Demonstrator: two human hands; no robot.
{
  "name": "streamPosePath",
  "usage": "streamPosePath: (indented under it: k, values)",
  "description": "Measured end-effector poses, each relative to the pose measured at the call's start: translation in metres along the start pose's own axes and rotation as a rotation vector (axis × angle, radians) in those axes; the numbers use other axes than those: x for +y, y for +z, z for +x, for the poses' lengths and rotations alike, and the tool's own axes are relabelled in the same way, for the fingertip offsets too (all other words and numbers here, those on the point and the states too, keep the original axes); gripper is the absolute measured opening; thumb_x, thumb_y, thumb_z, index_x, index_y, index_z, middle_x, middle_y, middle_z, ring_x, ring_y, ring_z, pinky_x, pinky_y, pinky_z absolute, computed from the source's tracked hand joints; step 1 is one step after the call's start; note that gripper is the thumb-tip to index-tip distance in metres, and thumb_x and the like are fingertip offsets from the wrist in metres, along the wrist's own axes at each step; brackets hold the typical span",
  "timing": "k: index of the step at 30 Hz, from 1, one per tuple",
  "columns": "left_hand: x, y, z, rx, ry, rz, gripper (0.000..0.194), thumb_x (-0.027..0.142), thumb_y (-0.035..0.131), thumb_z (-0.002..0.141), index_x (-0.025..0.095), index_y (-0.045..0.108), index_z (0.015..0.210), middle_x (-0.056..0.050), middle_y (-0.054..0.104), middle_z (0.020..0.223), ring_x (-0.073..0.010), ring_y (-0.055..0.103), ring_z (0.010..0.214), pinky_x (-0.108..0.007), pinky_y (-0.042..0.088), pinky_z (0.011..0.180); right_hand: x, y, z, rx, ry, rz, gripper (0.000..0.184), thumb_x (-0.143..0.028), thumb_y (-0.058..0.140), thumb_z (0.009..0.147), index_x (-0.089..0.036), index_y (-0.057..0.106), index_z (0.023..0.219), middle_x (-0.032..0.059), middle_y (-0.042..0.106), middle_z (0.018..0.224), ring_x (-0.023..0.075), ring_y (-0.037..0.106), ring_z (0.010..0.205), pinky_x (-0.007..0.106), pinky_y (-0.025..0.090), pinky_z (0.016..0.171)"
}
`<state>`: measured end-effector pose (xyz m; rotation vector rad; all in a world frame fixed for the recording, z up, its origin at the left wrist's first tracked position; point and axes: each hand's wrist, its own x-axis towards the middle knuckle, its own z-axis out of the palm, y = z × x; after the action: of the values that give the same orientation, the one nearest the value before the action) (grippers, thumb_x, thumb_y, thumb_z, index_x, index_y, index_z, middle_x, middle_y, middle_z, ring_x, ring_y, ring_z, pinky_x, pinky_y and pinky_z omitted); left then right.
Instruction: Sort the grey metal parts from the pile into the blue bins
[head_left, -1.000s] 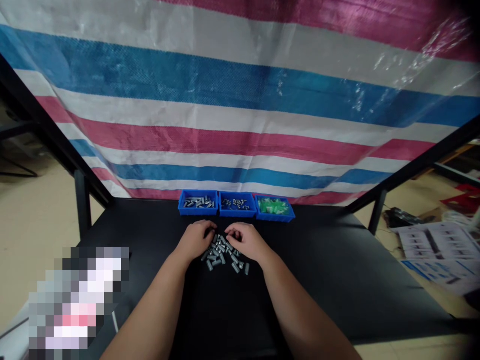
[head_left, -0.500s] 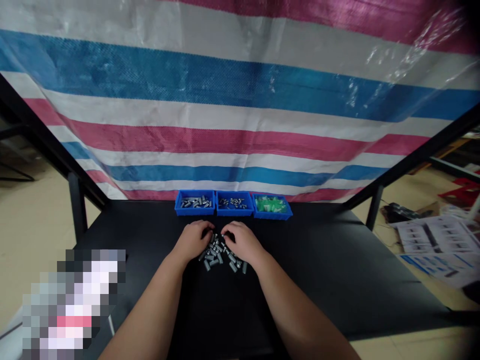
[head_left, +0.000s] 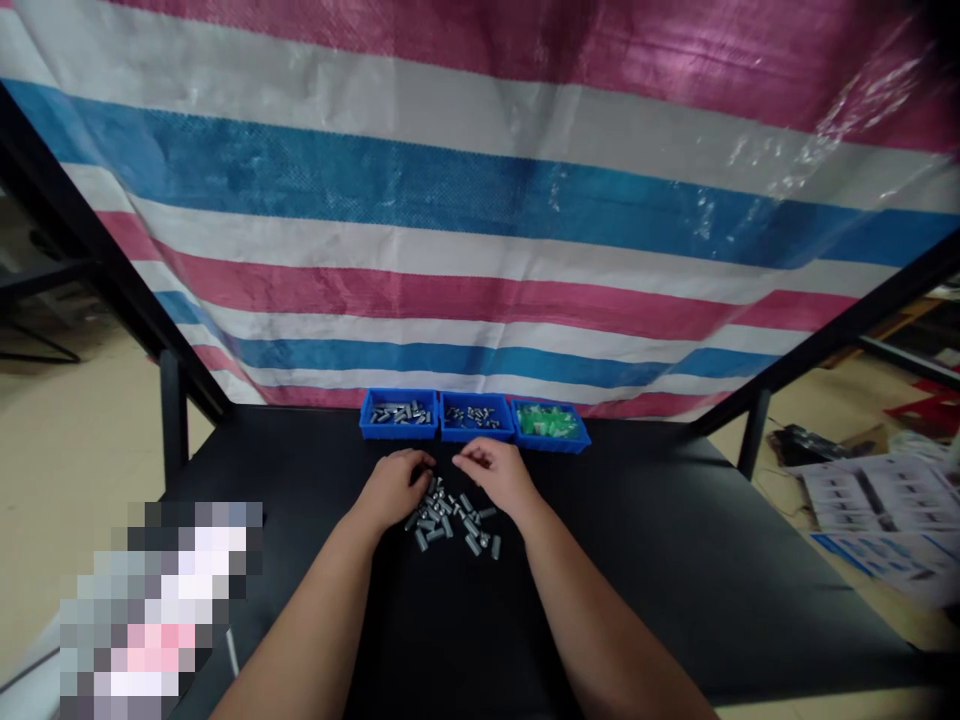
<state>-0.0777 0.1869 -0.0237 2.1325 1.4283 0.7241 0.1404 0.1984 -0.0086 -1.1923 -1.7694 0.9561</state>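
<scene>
The left hand (head_left: 396, 489) and right hand (head_left: 504, 475) curl their fingers (head_left: 466, 463) above the black bench (head_left: 637, 560); whether they grip anything cannot be told. Loose grey cylindrical pieces (head_left: 446, 527) lie between and nearer than the fingers. Beyond the fingers stand the left blue rectangular bin (head_left: 399, 432), holding grey cylinders (head_left: 409, 412); the middle blue rectangular bin (head_left: 480, 436), holding small metallic pieces (head_left: 475, 416); and the right blue rectangular bin (head_left: 553, 443), holding green-and-clear pieces (head_left: 553, 422).

Over the table (head_left: 675, 570), the left forearm (head_left: 315, 610) and right forearm (head_left: 600, 600) were bare and rounded, broadest toward its near edge, tapering to narrower wrists. The left hand (head_left: 394, 488) and right hand (head_left: 501, 475) were bare too, with slender fingers.
</scene>
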Motion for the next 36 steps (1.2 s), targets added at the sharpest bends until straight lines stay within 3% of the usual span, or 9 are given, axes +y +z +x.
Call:
streamPosePath:
  k: [4,5,9,11,16,19,27,33,36]
  values:
    - [0.000,-0.002,-0.001,-0.007,0.008,-0.009,0.023,0.024,0.055,0.090,0.021,0.071,0.106,-0.007,0.073,0.104,-0.0208,0.067,0.096,-0.032,0.050,0.087,-0.005,0.020,0.007,0.103,-0.014,0.274,0.059,-0.040,0.082,0.073,-0.020,0.063,0.126,0.0083,0.074,0.100,0.0181,0.069,0.075,0.031,0.057,0.066]
    - [0.000,-0.002,-0.001,-0.010,0.010,-0.007,0.023,0.024,0.055,0.090,0.021,0.071,0.105,-0.007,0.073,0.104,-0.0209,0.067,0.096,-0.032,0.050,0.087,-0.004,0.022,0.006,0.102,-0.012,0.252,0.057,-0.039,0.080,0.075,-0.020,0.063,0.126,0.0091,0.073,0.103,0.0185,0.069,0.077,0.031,0.057,0.067]
    - [0.001,-0.002,0.000,-0.020,0.007,0.013,0.023,0.023,0.056,0.089,0.021,0.071,0.106,-0.007,0.073,0.106,-0.0219,0.066,0.099,-0.033,0.049,0.089,-0.002,0.015,-0.007,0.019,-0.063,-0.037,0.016,-0.030,0.068,0.087,-0.020,0.072,0.099,0.0050,0.073,0.088,0.0166,0.067,0.074,0.028,0.053,0.066]
    - [0.000,-0.001,0.000,-0.018,0.008,0.014,0.024,0.023,0.056,0.089,0.021,0.071,0.107,-0.006,0.073,0.106,-0.0220,0.066,0.100,-0.033,0.048,0.091,-0.003,0.009,-0.012,-0.061,-0.117,-0.195,0.010,-0.022,0.066,0.086,-0.021,0.073,0.092,0.0027,0.070,0.083,0.0150,0.064,0.071,0.027,0.050,0.067]
    - [-0.002,0.001,0.000,-0.008,0.021,0.016,0.024,0.021,0.055,0.089,0.021,0.071,0.106,-0.006,0.073,0.105,-0.0213,0.066,0.099,-0.032,0.048,0.089,-0.007,0.007,-0.017,-0.212,-0.147,-0.386,0.016,-0.021,0.075,0.078,-0.022,0.074,0.094,0.0028,0.067,0.090,0.0173,0.063,0.086,0.028,0.048,0.077]
    - [-0.002,0.002,0.001,-0.010,0.022,0.024,0.023,0.021,0.054,0.089,0.022,0.071,0.105,-0.006,0.073,0.104,-0.0211,0.067,0.098,-0.032,0.048,0.088,-0.007,0.012,-0.018,-0.234,-0.123,-0.424,0.014,-0.019,0.072,0.080,-0.022,0.074,0.094,0.0027,0.067,0.092,0.0159,0.063,0.083,0.026,0.047,0.077]
    - [-0.002,0.002,0.002,-0.016,0.013,0.035,0.023,0.024,0.055,0.089,0.022,0.071,0.106,-0.006,0.072,0.102,-0.0212,0.066,0.096,-0.033,0.049,0.088,-0.007,0.011,-0.019,-0.210,-0.047,-0.515,0.016,-0.015,0.072,0.075,-0.023,0.075,0.089,0.0000,0.067,0.080,0.0139,0.061,0.072,0.024,0.043,0.068]
    - [-0.001,0.002,0.002,-0.020,0.008,0.038,0.023,0.024,0.056,0.089,0.022,0.071,0.106,-0.006,0.072,0.102,-0.0212,0.066,0.096,-0.033,0.049,0.088,-0.005,0.008,-0.020,-0.195,-0.081,-0.475,0.019,-0.010,0.067,0.071,-0.024,0.075,0.081,-0.0008,0.066,0.074,0.0136,0.060,0.066,0.024,0.044,0.063]
    - [-0.001,0.002,0.002,-0.026,0.013,0.046,0.023,0.025,0.055,0.089,0.022,0.071,0.106,-0.006,0.072,0.104,-0.0217,0.066,0.098,-0.033,0.048,0.089,0.000,0.009,-0.010,-0.030,-0.081,-0.282,0.014,-0.015,0.066,0.077,-0.022,0.074,0.086,0.0007,0.068,0.077,0.0136,0.061,0.065,0.024,0.048,0.063]
